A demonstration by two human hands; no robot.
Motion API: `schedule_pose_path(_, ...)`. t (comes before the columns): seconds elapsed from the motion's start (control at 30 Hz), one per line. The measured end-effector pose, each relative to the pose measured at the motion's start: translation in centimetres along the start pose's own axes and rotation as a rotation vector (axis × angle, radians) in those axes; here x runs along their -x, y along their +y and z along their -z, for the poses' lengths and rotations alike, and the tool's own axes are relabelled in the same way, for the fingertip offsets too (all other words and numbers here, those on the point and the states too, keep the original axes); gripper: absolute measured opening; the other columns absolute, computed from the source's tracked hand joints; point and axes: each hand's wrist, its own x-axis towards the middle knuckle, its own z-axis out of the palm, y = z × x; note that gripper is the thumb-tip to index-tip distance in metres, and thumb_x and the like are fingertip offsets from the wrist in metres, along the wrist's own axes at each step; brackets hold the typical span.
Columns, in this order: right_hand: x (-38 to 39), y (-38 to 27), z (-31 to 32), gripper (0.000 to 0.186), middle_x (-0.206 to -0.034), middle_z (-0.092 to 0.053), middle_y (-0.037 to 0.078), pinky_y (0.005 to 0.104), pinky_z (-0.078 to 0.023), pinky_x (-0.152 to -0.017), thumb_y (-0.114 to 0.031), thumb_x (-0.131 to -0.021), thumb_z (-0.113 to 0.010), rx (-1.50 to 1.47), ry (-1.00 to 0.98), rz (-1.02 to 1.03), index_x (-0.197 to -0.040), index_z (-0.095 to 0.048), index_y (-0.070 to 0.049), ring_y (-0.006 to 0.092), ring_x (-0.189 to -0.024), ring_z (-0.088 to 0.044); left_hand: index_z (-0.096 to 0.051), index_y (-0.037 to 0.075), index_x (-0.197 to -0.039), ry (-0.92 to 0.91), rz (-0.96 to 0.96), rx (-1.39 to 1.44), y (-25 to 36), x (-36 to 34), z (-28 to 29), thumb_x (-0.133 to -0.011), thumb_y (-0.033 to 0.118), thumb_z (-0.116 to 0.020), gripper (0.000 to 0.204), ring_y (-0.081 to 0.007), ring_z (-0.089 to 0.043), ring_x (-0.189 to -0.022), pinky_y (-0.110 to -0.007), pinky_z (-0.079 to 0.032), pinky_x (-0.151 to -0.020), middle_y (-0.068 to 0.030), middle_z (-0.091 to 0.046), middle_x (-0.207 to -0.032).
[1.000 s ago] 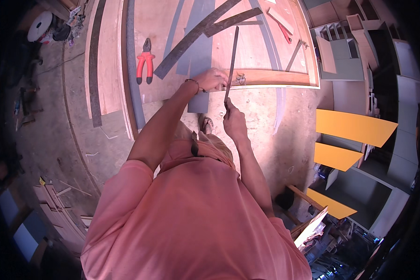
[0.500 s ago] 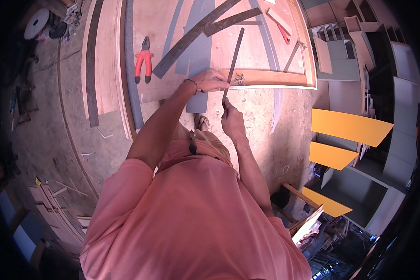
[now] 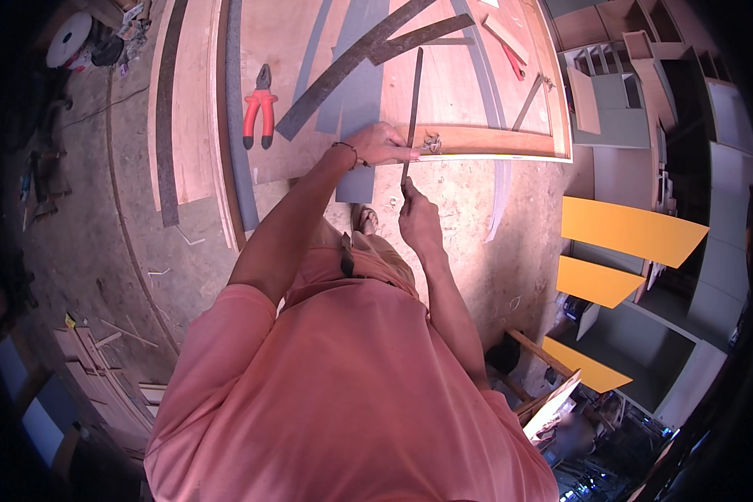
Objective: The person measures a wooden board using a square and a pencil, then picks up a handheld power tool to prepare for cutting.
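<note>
My right hand [image 3: 420, 223] is closed round the near end of a long, thin, dark file [image 3: 415, 100], which points away from me. The file crosses the near edge of a shallow wooden frame [image 3: 485, 156] lying on the work surface. At that same edge, just left of the file, my left hand [image 3: 381, 144] pinches the wood, its fingertips close to the file. Its palm side is hidden. Small curled scraps [image 3: 431, 142] lie inside the frame, right of the file.
Red-handled pliers [image 3: 259, 113] lie left of my hands. Dark strips [image 3: 343, 79] and grey strips [image 3: 358, 180] cross the board; one overhangs the near edge. A wood offcut [image 3: 504, 38] sits at the far right. Cabinets with yellow panels [image 3: 632, 230] stand on the right.
The file's far end has swung a little to the left, and my right hand has shifted slightly. My left hand stays at the frame's edge.
</note>
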Motion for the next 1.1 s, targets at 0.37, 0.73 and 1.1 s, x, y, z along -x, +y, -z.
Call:
schedule_pose_path(0.37, -0.2, -0.2, 0.1, 0.044, -0.122, -0.068, 0.033, 0.0543, -0.054, -0.098, -0.009, -0.104, -0.047, 0.017, -0.008, -0.031, -0.147, -0.058, -0.005, 0.0491, -0.115, -0.066, -0.083, 0.002, -0.097, 0.024, 0.003, 0.036, -0.6, -0.3, -0.3, -0.091, 0.050, -0.079, 0.049, -0.0137, -0.060, -0.071, -0.035, -0.049, -0.070, -0.0095, -0.071, -0.074)
schedule_pose_path(0.73, -0.8, 0.3, -0.5, 0.043, -0.122, -0.068, 0.032, 0.0541, -0.054, -0.097, -0.010, -0.105, -0.048, 0.034, 0.015, -0.032, -0.145, -0.060, -0.005, 0.0485, -0.114, -0.066, -0.080, 0.000, -0.096, -0.037, 0.061, -0.055, 0.0, -0.2, -0.4, -0.094, 0.050, -0.075, 0.051, -0.0150, -0.059, -0.070, -0.036, -0.049, -0.068, -0.0132, -0.068, -0.072)
schedule_pose_path(1.1, -1.7, 0.7, -0.6, 0.042, -0.117, -0.070, 0.033, 0.0553, -0.055, -0.095, -0.009, -0.102, -0.051, 0.070, -0.003, -0.037, -0.142, -0.063, -0.005, 0.0479, -0.112, -0.068, -0.076, -0.004, -0.092, -0.044, -0.012, -0.128, -1.2, -1.4, -0.6, -0.095, 0.056, -0.069, 0.061, -0.0339, -0.063, -0.074, -0.046, -0.050, -0.073, -0.0248, -0.065, -0.080)
